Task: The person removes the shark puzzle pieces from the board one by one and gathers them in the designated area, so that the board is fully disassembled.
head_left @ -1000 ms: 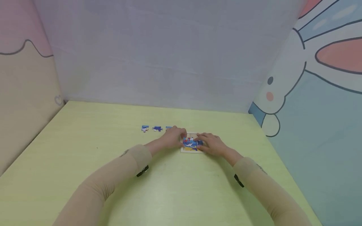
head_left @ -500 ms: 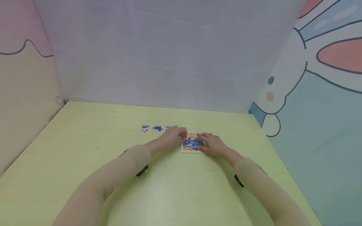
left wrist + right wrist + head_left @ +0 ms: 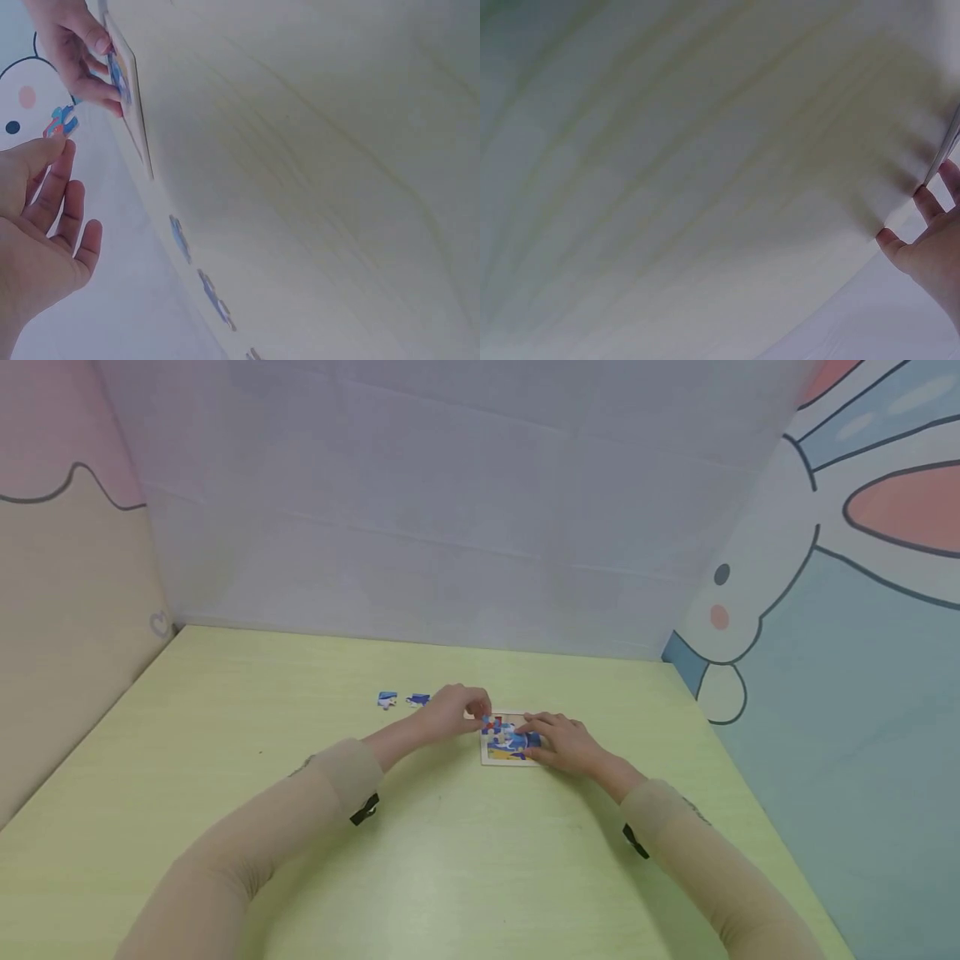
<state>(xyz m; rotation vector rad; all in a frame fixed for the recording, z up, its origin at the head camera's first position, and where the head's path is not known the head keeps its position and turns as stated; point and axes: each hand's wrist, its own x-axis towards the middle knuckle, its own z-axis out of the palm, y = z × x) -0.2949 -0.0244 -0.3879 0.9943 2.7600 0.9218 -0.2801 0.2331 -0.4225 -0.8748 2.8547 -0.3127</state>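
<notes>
A: What does the left hand (image 3: 447,714) have?

B: A blue-and-red puzzle piece (image 3: 60,121), pinched between thumb and forefinger. The other fingers curve loosely, apart from one another.

A: Where is that piece?

B: In the head view it appears at the far left corner of the framed puzzle (image 3: 501,765); the left wrist view shows it held up, apart from the frame.

A: And the right hand (image 3: 566,745)?

B: Its fingers are spread and rest on the right side of the framed puzzle, pinching no piece that shows. The right wrist view catches only part of it, with fingertips at the edge.

A: How does the puzzle itself look?

B: It lies flat on the table, pale-rimmed, its nearer part filled with blue, white and yellow. Some pale backing shows toward the far side.

A: Anything beside it?

B: Loose pieces (image 3: 216,300) lie in a row to the left. The left wrist view shows three, one cut by its edge; the head view shows two, beside the left hand.

A: Further out?

B: Beige sleeves (image 3: 277,814) cover both arms, above a yellow-green table (image 3: 465,877). A pale back wall (image 3: 420,502) stands behind, and a cartoon rabbit (image 3: 738,593) decorates the right wall.
</notes>
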